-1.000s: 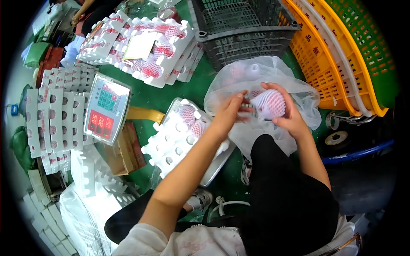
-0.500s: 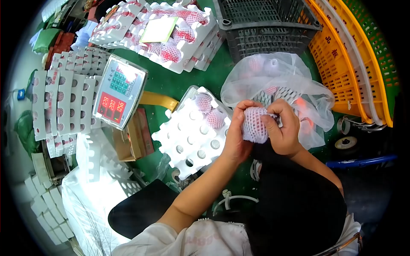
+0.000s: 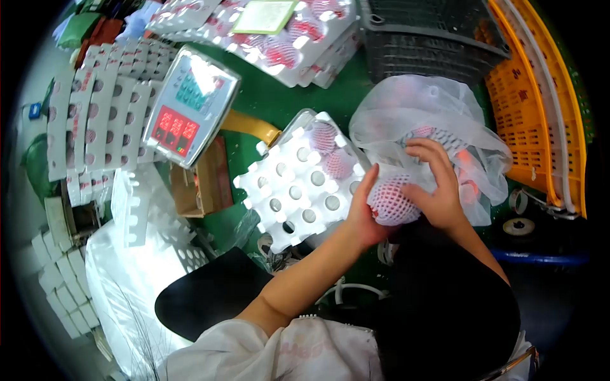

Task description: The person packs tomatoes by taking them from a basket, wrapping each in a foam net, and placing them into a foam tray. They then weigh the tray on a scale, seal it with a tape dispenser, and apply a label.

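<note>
A round item in a white foam net [image 3: 393, 200], pinkish under the mesh, rests in my left hand [image 3: 363, 219], whose fingers curl under and around it. My right hand [image 3: 440, 190] is beside it, thumb touching the net and the other fingers spread and raised. Left of my hands a white foam tray with round hollows [image 3: 295, 190] lies on a scale and holds two netted items [image 3: 335, 164] in its upper right corner. Just beyond my right hand lies a translucent plastic bag [image 3: 387, 114] with more netted pieces in it.
The scale's display [image 3: 190, 105] stands left of the tray, above a cardboard box [image 3: 202, 184]. Stacked foam trays [image 3: 105, 120] are far left, packed trays [image 3: 298, 47] at the top. A black crate [image 3: 432, 47] and yellow baskets [image 3: 518, 114] stand at the right.
The fingers of my right hand have opened away from the netted item, which shows more pink and sits lower in my left hand. The camera view has shifted slightly.
</note>
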Motion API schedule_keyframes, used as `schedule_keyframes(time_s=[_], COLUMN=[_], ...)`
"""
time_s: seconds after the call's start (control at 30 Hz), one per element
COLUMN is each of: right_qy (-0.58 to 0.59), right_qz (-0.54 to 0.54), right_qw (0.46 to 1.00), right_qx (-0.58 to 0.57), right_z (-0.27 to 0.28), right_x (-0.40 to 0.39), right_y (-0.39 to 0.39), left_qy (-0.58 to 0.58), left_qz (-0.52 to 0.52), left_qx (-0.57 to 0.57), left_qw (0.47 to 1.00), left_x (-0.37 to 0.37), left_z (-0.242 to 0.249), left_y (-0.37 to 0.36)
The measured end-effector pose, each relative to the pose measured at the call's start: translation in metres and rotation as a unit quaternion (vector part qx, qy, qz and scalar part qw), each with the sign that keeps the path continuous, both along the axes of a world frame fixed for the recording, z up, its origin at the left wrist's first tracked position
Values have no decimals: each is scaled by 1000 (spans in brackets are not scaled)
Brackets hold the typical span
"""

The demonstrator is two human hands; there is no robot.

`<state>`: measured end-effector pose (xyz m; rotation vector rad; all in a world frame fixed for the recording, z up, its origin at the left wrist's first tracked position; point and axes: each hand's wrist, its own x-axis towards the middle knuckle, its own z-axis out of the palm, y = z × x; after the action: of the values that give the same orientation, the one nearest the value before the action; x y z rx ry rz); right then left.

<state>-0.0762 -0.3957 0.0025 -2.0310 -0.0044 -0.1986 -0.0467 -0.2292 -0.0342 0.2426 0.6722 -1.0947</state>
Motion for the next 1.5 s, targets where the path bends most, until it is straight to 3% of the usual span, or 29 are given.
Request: schedule_keyframes(time_s=[0.03, 0.07, 0.1, 0.2, 0.27, 0.33, 0.4, 0.5, 0.53, 0.67, 0.73, 0.8, 0.87, 0.9, 0.93, 0.97, 1.07, 1.1, 1.2, 1.3, 1.33, 1.37, 1.4, 1.43, 1.5], right_qy=[-72, 5, 8, 15, -19, 45, 42, -71, -76, -103, -103, -80, 83, 162, 203, 242, 24, 12, 18, 8, 16, 56, 98, 140, 146], right_qz=[57, 215, 252, 269, 257, 250, 237, 237, 231, 175, 171, 163, 44, -12, -40, -69, -15, -50, -124, -95, -99, -110, -117, -118, -100], right_qw=[994, 977, 967, 961, 964, 967, 970, 946, 947, 945, 950, 977, 991, 983, 967, 944, 938, 922, 886, 936, 937, 979, 988, 963, 932], right_qx=[-53, -9, -36, -59, -65, -15, -20, -207, -210, -255, -242, -112, -95, -84, -149, -214, -344, -383, -447, -339, -334, -161, 19, 198, 316], right_z=[-2, -9, 9, 1, -4, -22, -41, -63, -74, -109, -111, -99, -76, -73, -81, -94, -186, -191, -230, -199, -183, -177, -175, -165, -117], right_x=[2, 0, 3, 6, 15, 26, 29, 24, 22, 11, 7, 12, 13, 15, 22, 30, 48, 53, 75, 66, 62, 58, 52, 45, 17], right_y=[-5, -10, 1, 17, 29, 45, 59, 65, 68, 78, 72, 57, 17, -6, -29, -52, -84, -89, -99, -107, -107, -107, -107, -102, -85], left_qy=[4, 28, 27, 22, -118, -236, -325, -459, -502, -574, -653, -736, -808, -822, -818, -825, -825, -812, -791, -785, -786, -758, -727, -691, -657], left_qz=[-5, 27, 39, 66, 73, 61, 20, 15, 23, 19, 27, 46, 56, 26, -20, -54, -174, -224, -239, -146, -130, -106, -83, -61, -46], left_qx=[26, 41, 42, 65, 180, 254, 370, 501, 532, 528, 515, 478, 444, 418, 386, 364, 381, 394, 374, 329, 336, 354, 370, 387, 390], left_qw=[1000, 998, 998, 995, 974, 936, 870, 734, 681, 626, 554, 477, 383, 386, 427, 429, 380, 369, 422, 504, 502, 538, 573, 607, 643], left_x=[-3, -3, -4, -13, -31, -57, -81, -81, -79, -56, -33, -2, 30, 41, 48, 55, 53, 50, 31, 20, 20, 18, 15, 11, 2], left_z=[1, 3, 7, 13, 6, -26, -42, -41, -36, -32, -26, -19, 0, 3, 6, -10, -69, -69, -64, -50, -39, -26, -13, -6, 5], left_y=[4, 5, 11, 31, 45, 77, 102, 105, 99, 86, 70, 46, 14, -2, -20, -40, -84, -92, -88, -64, -53, -45, -37, -30, -19])
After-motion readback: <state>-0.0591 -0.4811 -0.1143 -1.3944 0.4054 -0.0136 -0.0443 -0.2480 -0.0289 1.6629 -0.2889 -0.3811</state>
